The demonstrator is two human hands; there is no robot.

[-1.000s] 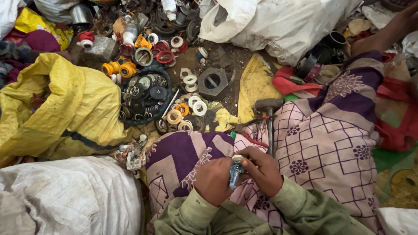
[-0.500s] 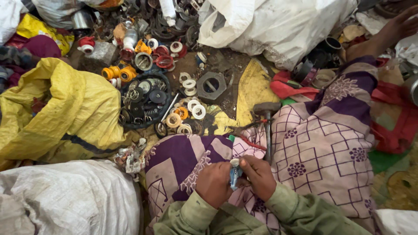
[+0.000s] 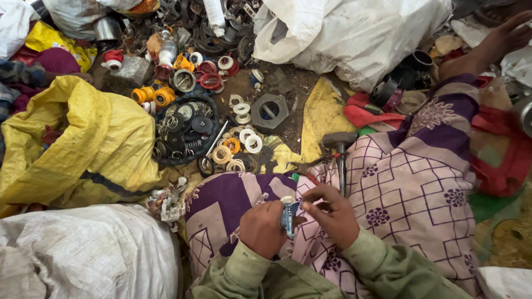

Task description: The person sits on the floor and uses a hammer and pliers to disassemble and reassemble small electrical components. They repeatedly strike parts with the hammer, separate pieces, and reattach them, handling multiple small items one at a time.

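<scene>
Both hands stay low at the frame's centre, left hand [image 3: 265, 228] and right hand [image 3: 331, 217] with fingers closed around the same small blue-and-white fitting [image 3: 288, 215], barely shifted over the patterned lap cloth [image 3: 421, 188].

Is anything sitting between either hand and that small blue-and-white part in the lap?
Nothing visible does. The left hand and right hand both already grip the small blue-and-white part between them, over the purple patterned cloth. The hammer lies on the cloth just beyond the right hand, apart from the part.
</scene>
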